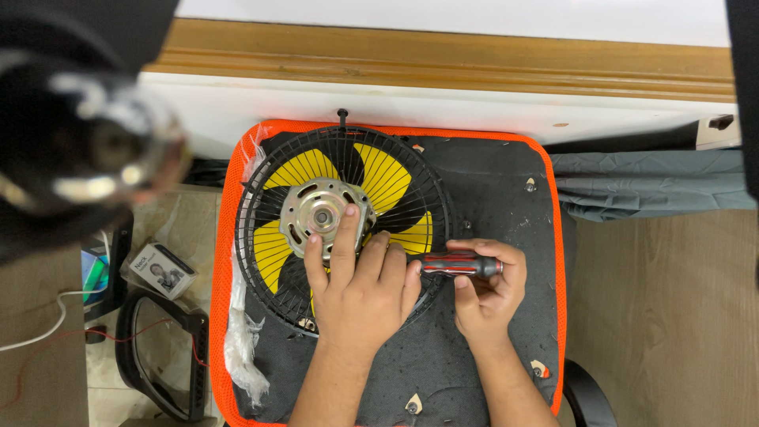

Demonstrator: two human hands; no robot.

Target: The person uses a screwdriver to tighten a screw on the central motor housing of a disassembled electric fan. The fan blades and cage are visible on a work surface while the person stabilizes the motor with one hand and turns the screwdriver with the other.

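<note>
Orange-edged chair seat [490, 379] under fan [341, 225]; left hand [360, 289] flat on motor [322, 215], right hand [486, 289] clamped on screwdriver [460, 265].

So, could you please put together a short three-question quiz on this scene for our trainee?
1. True or false: the left hand rests on the metal motor at the middle of the fan.
2. What does the right hand hold? A) a hammer B) a screwdriver C) a brush
3. What colour are the fan blades behind the black wire guard?

Key:
1. True; its fingers lie on the motor housing.
2. B; a screwdriver with a red and black handle, lying sideways.
3. Yellow. The fan lies on a dark seat cushion with an orange edge.
</note>
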